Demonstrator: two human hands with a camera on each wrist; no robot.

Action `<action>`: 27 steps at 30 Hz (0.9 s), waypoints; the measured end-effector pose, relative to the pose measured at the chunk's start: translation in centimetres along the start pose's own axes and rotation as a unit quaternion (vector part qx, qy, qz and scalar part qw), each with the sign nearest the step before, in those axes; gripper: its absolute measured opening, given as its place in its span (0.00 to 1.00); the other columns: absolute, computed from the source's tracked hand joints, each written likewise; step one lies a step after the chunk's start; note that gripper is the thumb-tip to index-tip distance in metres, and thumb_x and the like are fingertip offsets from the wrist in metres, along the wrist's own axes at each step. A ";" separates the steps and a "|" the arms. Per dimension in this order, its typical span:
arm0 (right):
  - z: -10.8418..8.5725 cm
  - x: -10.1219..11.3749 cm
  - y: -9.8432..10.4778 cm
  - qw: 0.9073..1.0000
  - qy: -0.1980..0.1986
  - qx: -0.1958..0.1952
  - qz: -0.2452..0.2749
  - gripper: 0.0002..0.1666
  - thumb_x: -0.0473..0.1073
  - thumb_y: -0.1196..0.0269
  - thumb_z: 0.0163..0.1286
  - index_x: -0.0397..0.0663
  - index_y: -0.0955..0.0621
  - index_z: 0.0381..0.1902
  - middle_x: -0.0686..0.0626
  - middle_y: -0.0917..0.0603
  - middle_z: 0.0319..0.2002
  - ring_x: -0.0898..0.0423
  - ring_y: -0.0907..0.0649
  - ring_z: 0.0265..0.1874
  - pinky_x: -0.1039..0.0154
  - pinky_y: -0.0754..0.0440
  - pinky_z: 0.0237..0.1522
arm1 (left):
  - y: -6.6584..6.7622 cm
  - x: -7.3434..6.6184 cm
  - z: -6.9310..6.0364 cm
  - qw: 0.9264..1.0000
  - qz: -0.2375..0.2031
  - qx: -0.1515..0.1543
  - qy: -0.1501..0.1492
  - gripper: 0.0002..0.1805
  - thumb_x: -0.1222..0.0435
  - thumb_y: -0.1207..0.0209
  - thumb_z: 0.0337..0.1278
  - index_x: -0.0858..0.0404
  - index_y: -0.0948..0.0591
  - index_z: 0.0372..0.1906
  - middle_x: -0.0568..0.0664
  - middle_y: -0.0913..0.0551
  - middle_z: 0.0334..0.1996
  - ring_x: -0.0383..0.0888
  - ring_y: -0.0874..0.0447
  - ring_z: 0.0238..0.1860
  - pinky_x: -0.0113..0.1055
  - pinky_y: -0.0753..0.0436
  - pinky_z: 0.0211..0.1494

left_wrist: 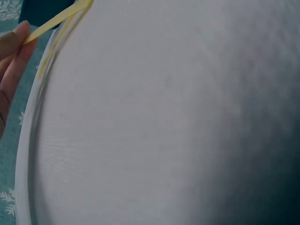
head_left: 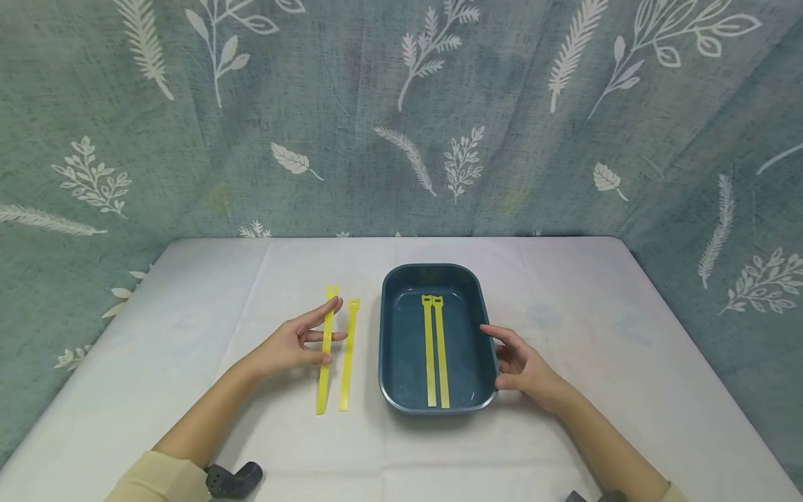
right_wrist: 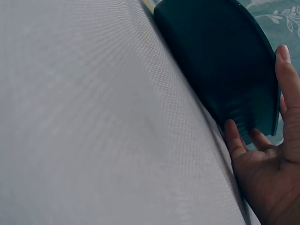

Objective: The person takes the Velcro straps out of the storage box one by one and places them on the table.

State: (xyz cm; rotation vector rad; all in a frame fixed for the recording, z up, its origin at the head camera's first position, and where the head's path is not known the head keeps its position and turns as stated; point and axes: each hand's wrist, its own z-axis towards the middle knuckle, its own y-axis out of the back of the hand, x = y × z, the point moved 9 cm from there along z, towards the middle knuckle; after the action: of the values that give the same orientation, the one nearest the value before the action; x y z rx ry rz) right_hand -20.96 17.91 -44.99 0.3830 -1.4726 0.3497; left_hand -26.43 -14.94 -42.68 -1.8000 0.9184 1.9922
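Note:
In the head view my left hand (head_left: 293, 346) pinches a yellow strap (head_left: 323, 380) left of the tray, its slotted end up at the fingertips. Another yellow strap (head_left: 348, 362) lies on the table just right of it. Inside the dark teal tray (head_left: 401, 397) two yellow straps (head_left: 429, 355) lie side by side, slotted ends away from me. My right hand (head_left: 527, 369) holds the tray's right side, fingers and thumb at the rim. The left wrist view has my left hand (left_wrist: 11, 65) with the strap (left_wrist: 56, 19) between fingers; the right wrist view has my right hand (right_wrist: 272, 164) against the tray (right_wrist: 220, 56).
A white cloth (head_left: 564, 446) covers the table, whose far edge meets a patterned green-grey curtain (head_left: 351, 111). Dark devices are strapped on both wrists, the left one (head_left: 235, 481) near the front edge of the view.

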 end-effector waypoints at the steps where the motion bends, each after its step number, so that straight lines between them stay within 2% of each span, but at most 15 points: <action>1: 0.0 0.0 0.1 1.000 0.000 -0.001 -0.001 0.50 0.43 0.28 0.54 0.47 0.40 0.71 0.40 0.46 0.71 0.45 0.30 0.56 0.66 0.22 0.53 | 0.0 0.3 0.1 1.000 0.012 -0.002 0.010 0.53 0.77 0.34 0.46 0.55 0.50 0.75 0.53 0.54 0.75 0.42 0.24 0.59 0.35 0.17 0.44; 5: -0.1 0.0 0.2 1.000 0.000 -0.006 -0.005 0.50 0.42 0.28 0.54 0.48 0.40 0.71 0.41 0.45 0.71 0.47 0.30 0.57 0.67 0.23 0.54 | 0.2 1.3 0.5 0.996 0.071 -0.009 0.044 0.53 0.75 0.32 0.45 0.53 0.48 0.75 0.46 0.48 0.74 0.45 0.24 0.59 0.31 0.18 0.40; 6: -0.2 0.0 0.3 1.000 0.000 -0.006 -0.006 0.50 0.42 0.28 0.54 0.48 0.40 0.71 0.41 0.45 0.71 0.47 0.29 0.57 0.67 0.24 0.54 | 0.2 1.4 0.5 0.995 0.086 -0.012 0.048 0.52 0.74 0.32 0.44 0.52 0.46 0.75 0.46 0.44 0.73 0.46 0.23 0.58 0.31 0.18 0.40; 10: -0.2 0.0 0.2 1.000 0.004 0.000 -0.002 0.50 0.42 0.28 0.54 0.47 0.40 0.71 0.41 0.46 0.71 0.48 0.29 0.57 0.67 0.24 0.54 | 0.5 1.5 0.5 0.988 0.145 -0.024 0.041 0.52 0.71 0.29 0.42 0.52 0.44 0.74 0.51 0.31 0.66 0.46 0.20 0.51 0.31 0.20 0.43; 12: -0.2 -0.1 0.2 1.000 0.005 0.001 0.000 0.50 0.42 0.28 0.54 0.47 0.40 0.71 0.41 0.46 0.71 0.48 0.30 0.58 0.67 0.24 0.55 | 0.8 1.6 0.4 0.981 0.184 -0.040 0.039 0.53 0.66 0.27 0.40 0.52 0.42 0.73 0.53 0.25 0.58 0.45 0.22 0.47 0.33 0.23 0.51; 15: -0.2 -0.1 0.2 1.000 0.006 0.002 0.002 0.50 0.42 0.28 0.54 0.46 0.40 0.71 0.41 0.46 0.71 0.47 0.30 0.58 0.67 0.24 0.55 | 1.4 1.9 0.3 0.970 0.231 -0.065 0.043 0.53 0.59 0.25 0.36 0.55 0.39 0.72 0.52 0.25 0.57 0.45 0.27 0.49 0.42 0.26 0.58; 18: -0.2 -0.1 0.2 1.000 0.007 0.001 -0.001 0.50 0.41 0.28 0.54 0.47 0.40 0.71 0.41 0.45 0.71 0.49 0.29 0.57 0.68 0.24 0.54 | 1.9 2.2 0.2 0.964 0.251 -0.079 0.047 0.51 0.55 0.24 0.34 0.58 0.35 0.70 0.53 0.26 0.58 0.47 0.30 0.53 0.48 0.29 0.60; 20: -0.1 -0.1 0.2 1.000 0.008 0.000 -0.003 0.50 0.41 0.28 0.54 0.47 0.40 0.71 0.41 0.45 0.71 0.51 0.29 0.56 0.68 0.24 0.54 | 2.1 2.4 0.2 0.959 0.266 -0.083 0.049 0.49 0.53 0.25 0.34 0.60 0.32 0.68 0.52 0.28 0.59 0.48 0.31 0.55 0.48 0.29 0.59; 27: 0.0 0.0 0.1 1.000 0.005 -0.004 -0.009 0.50 0.42 0.27 0.54 0.48 0.40 0.71 0.42 0.45 0.71 0.50 0.29 0.56 0.69 0.24 0.54 | 2.3 2.7 0.0 0.952 0.290 -0.081 0.057 0.49 0.49 0.26 0.34 0.61 0.30 0.66 0.53 0.31 0.60 0.51 0.40 0.59 0.51 0.33 0.60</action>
State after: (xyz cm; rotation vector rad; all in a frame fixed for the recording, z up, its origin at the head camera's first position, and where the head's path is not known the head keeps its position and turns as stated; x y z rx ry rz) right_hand -20.97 18.03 -45.02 0.3871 -1.4588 0.3306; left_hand -28.31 -17.21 -44.72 -1.9034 1.5027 2.3770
